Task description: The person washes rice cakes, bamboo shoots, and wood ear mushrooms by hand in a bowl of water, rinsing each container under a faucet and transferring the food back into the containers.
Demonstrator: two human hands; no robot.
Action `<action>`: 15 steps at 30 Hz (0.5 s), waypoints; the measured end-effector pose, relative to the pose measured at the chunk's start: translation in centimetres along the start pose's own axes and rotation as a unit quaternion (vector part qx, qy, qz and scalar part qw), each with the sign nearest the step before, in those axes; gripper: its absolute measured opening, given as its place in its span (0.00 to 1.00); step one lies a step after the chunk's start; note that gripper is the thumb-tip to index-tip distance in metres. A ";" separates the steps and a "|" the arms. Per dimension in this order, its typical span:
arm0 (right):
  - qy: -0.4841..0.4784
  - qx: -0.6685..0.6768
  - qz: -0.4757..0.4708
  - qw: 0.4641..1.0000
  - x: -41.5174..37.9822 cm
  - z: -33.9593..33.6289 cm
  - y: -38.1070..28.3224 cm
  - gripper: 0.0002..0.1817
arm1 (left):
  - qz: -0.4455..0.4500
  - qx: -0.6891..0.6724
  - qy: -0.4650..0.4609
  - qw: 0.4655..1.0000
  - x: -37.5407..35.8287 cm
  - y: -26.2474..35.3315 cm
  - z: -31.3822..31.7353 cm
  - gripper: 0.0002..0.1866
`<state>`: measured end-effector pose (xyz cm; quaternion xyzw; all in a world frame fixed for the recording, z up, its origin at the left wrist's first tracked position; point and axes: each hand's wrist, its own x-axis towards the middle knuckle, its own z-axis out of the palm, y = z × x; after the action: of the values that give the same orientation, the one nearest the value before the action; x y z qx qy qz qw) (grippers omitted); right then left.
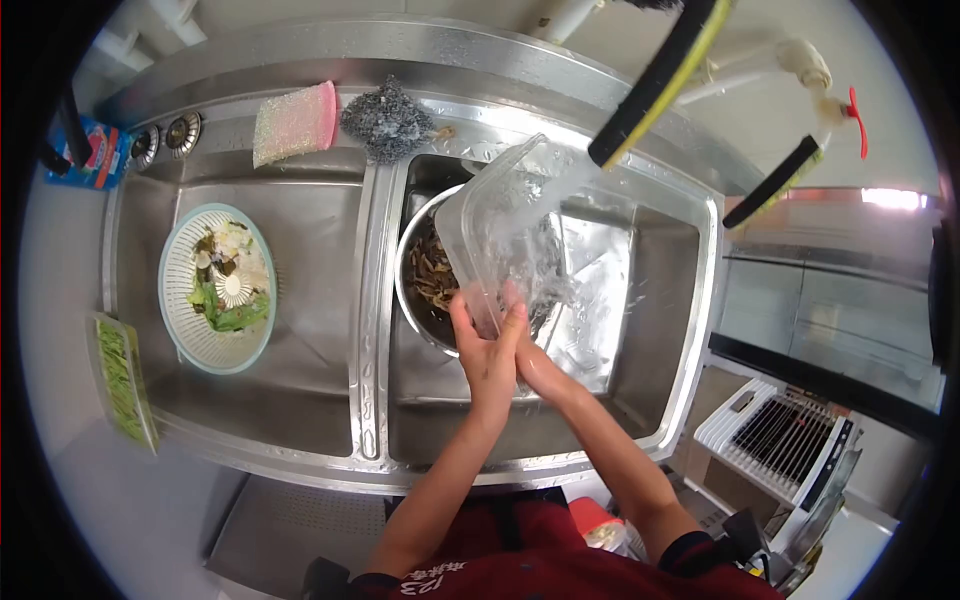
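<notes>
A clear plastic container (468,232) is tilted over the right sink basin, under a stream of water (560,195). My left hand (486,350) grips its near end, the thumb along the left side. Close against it, my right hand (538,366) holds the same end, its fingers partly hidden by the container and splashing water. Beneath both hands stands a round metal pot (404,300) with brown strips (430,275) in it, partly covered by the container. The black-and-yellow hose (640,100) pours from above right.
In the left basin (315,300) sits a pale colander (180,300) with vegetable scraps. A pink-edged sponge (295,125) and a grey scouring pad (385,120) lie on the back ledge. A tray of green vegetables (122,380) stands at left; a white rack (775,440) is at right.
</notes>
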<state>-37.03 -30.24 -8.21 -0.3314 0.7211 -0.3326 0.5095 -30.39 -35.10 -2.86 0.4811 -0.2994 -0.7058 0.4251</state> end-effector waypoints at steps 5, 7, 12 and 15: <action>0.121 0.051 -0.115 0.985 -6.3 -1.1 -7.0 0.25 | 0.018 0.132 -0.087 0.987 -5.5 -0.6 0.0 0.29; 0.167 0.051 0.082 0.981 -6.8 -3.4 -7.1 0.23 | 0.032 0.171 -0.183 0.968 -4.9 1.0 -1.2 0.28; 0.152 0.355 0.150 0.910 -5.4 -9.2 -5.6 0.24 | 0.188 0.445 0.009 0.875 1.9 -0.1 -5.6 0.20; 0.177 0.027 0.025 0.984 -2.8 -10.9 -3.6 0.21 | -0.279 -0.053 -0.066 0.956 4.0 0.7 -5.5 0.15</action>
<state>-46.22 -28.45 -1.01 -0.2354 0.7986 -0.3927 0.3907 -25.76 -38.98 -5.95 0.4746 -0.1429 -0.8415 0.2148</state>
